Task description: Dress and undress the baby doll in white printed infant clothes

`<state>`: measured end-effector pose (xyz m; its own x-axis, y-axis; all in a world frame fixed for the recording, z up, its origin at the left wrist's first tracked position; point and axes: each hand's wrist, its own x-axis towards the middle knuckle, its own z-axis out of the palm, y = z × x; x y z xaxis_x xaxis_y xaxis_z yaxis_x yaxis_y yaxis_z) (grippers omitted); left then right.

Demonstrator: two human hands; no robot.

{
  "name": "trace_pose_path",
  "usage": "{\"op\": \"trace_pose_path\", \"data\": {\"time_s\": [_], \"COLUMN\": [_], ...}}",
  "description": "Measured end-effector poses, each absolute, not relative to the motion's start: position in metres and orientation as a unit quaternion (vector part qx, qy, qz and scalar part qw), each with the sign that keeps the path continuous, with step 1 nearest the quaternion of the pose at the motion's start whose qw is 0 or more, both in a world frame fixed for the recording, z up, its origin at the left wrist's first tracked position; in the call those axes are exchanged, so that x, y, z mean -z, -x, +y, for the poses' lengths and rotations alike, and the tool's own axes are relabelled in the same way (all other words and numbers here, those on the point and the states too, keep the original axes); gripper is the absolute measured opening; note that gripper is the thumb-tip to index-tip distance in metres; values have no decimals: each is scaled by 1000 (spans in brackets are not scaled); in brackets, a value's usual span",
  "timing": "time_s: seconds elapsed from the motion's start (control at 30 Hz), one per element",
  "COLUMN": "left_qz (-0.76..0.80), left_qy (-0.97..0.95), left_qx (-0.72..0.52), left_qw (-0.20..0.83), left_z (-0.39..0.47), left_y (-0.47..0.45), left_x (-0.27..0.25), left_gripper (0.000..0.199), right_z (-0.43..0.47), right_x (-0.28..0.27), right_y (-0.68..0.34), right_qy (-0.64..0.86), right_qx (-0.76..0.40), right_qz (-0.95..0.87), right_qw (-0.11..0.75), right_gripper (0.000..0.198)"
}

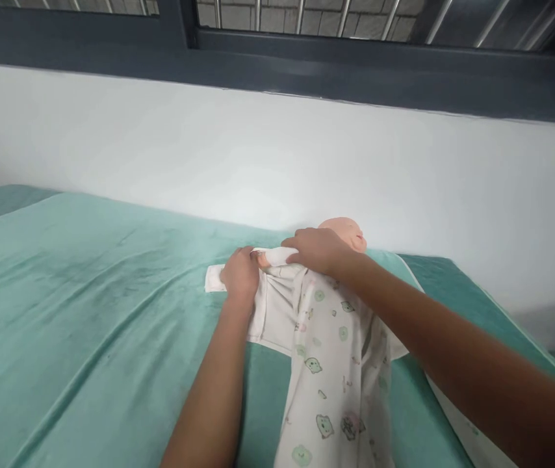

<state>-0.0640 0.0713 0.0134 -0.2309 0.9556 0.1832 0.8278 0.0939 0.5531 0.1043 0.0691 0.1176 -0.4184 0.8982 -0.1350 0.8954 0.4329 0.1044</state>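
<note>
A baby doll lies on its back, its head [346, 229] turned to the right. White clothing with green and pink animal prints [329, 364] covers its body. My left hand [241, 276] is closed on a white sleeve, whose cuff [215, 278] sticks out to its left. Skin-coloured doll's arm [262, 260] shows just beside my left fingertips. My right hand [319, 250] is bent over the doll's chest near the chin, its fingers pinching the white cloth [281, 256] around that arm. A plain white garment panel [277, 315] spreads below my hands.
A teal sheet [92, 312] with long wrinkles covers the bed. Behind the doll rises a white wall [209, 149], under a dark window frame [277, 65] with metal bars. A printed white cloth [457, 416] lies at lower right beneath my right forearm.
</note>
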Motion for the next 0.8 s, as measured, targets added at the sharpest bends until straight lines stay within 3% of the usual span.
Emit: {"op": "trace_pose_path", "data": {"time_s": [0.17, 0.4, 0.63, 0.7, 0.8], "left_qz": [749, 643, 623, 635, 653], "left_qy": [-601, -729, -763, -758, -745], "left_qx": [-243, -234, -171, -151, -138], "left_qw": [139, -6, 22, 26, 16], "left_z": [70, 68, 72, 72, 71], "left_y": [72, 60, 58, 59, 62], "left_x": [-15, -11, -3, -3, -4], "left_gripper": [38, 45, 27, 25, 23], "right_z": [62, 69, 82, 79, 63], "right_x": [-124, -104, -88, -90, -88], "right_y": [-116, -93, -78, -86, -111], "right_qy": [-555, -527, -509, -515, -547], "right_qx": [-31, -4, 23, 56, 128], "right_qz": [829, 848, 859, 856, 818], "right_qw": [60, 56, 52, 10, -123], "right_gripper": [22, 28, 32, 35, 39]}}
